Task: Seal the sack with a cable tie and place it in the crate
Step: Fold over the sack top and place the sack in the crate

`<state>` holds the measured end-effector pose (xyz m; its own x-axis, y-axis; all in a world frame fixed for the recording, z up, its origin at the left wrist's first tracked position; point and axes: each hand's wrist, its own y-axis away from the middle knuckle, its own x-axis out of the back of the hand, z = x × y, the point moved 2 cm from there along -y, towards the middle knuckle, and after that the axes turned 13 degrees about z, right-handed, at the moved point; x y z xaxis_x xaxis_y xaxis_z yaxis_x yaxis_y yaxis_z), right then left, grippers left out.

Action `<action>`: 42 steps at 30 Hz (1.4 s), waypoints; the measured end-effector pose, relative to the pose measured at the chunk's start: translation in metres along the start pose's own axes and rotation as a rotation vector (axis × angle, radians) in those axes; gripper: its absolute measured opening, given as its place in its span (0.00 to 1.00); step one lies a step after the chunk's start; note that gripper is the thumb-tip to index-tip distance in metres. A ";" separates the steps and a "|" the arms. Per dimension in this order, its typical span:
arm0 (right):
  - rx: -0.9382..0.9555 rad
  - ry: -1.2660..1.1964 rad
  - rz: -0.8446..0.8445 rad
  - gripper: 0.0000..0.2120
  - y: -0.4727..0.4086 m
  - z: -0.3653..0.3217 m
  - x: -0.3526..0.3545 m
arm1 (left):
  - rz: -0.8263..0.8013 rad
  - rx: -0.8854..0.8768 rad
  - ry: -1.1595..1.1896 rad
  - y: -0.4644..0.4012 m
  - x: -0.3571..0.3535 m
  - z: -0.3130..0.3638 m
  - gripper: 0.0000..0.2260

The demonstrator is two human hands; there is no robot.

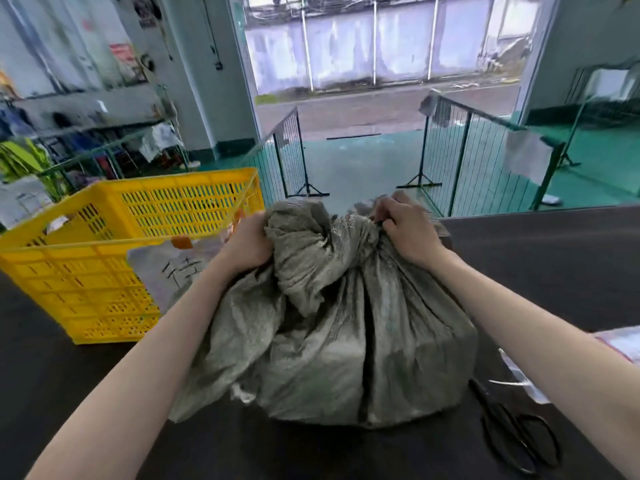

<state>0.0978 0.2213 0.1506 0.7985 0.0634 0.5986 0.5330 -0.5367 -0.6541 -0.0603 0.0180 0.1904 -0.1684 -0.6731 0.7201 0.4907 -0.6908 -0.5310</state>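
1. Head view, centre: grey-green woven sack (332, 327) sitting full and lumpy on the dark bench (540, 271), its mouth gathered upward into loose folds, not yet tied.
2. Left hand (247, 245) curled round a bunch of the sack's fabric at the left side of the mouth, fingers buried in the cloth.
3. Right hand (403, 226) gripping the gathered fabric on the right side of the mouth, fingers closed over the folds, knuckles toward the camera.
4. Both bare forearms reaching in from the lower corners, meeting at the top of the sack, hands apart with a ridge of bunched fabric between them.
5. Yellow slatted plastic crate (114, 244) standing on the bench to the left of the sack, near it; open top, some paper or plastic partly showing inside.
6. White sheet with dark handwritten strokes (173, 268) leaning against the crate's near side, just beside the sack's left flank.
7. Black scissors (519, 441) lying flat on the bench at lower right, close to the sack's base, under the right forearm.
8. Clear plastic wrapping (620, 344) at the right edge of the bench, partly cut off by the frame.
9. No cable tie clearly distinguishable anywhere in view.
10. Background: green floor (360, 161), two wire fence panels (467, 150) on stands flanking a wide open doorway to a road; cluttered shelves at far left, blurred.
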 end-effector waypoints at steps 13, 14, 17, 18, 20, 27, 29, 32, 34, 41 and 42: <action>0.125 0.253 -0.146 0.16 0.032 0.011 0.014 | -0.652 0.200 -0.045 0.051 -0.035 -0.018 0.18; 0.121 0.284 -0.114 0.17 0.039 0.012 0.015 | -0.629 0.189 -0.024 0.054 -0.037 -0.016 0.20; 0.036 0.261 -0.076 0.21 0.059 0.012 0.020 | -0.546 0.129 -0.032 0.063 -0.043 -0.018 0.23; 0.003 0.239 -0.065 0.21 0.064 0.012 0.021 | -0.499 0.120 -0.033 0.065 -0.044 -0.018 0.20; -0.032 0.201 0.002 0.22 0.075 0.009 0.025 | -0.426 0.071 -0.041 0.070 -0.043 -0.014 0.17; -0.224 0.156 0.237 0.25 0.118 0.007 0.029 | -0.179 -0.036 0.086 0.081 -0.040 -0.036 0.26; -0.271 0.139 0.164 0.29 0.126 0.010 0.023 | -0.164 -0.016 0.054 0.082 -0.040 -0.043 0.22; -0.357 0.031 0.040 0.32 0.128 0.014 0.016 | -0.168 0.015 0.029 0.083 -0.041 -0.041 0.19; -0.370 0.017 0.053 0.31 0.124 0.015 0.016 | -0.133 0.015 0.031 0.083 -0.042 -0.035 0.12; -0.294 0.104 0.033 0.11 0.115 0.013 0.009 | -0.026 0.050 0.072 0.089 -0.052 -0.042 0.11; -0.301 0.104 0.034 0.10 0.114 0.012 0.009 | 0.020 0.066 0.098 0.092 -0.054 -0.041 0.12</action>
<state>0.1692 0.1704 0.0762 0.7731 -0.0365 0.6332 0.3879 -0.7626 -0.5177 -0.0414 -0.0200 0.0848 -0.2398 -0.7112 0.6608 0.5495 -0.6606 -0.5116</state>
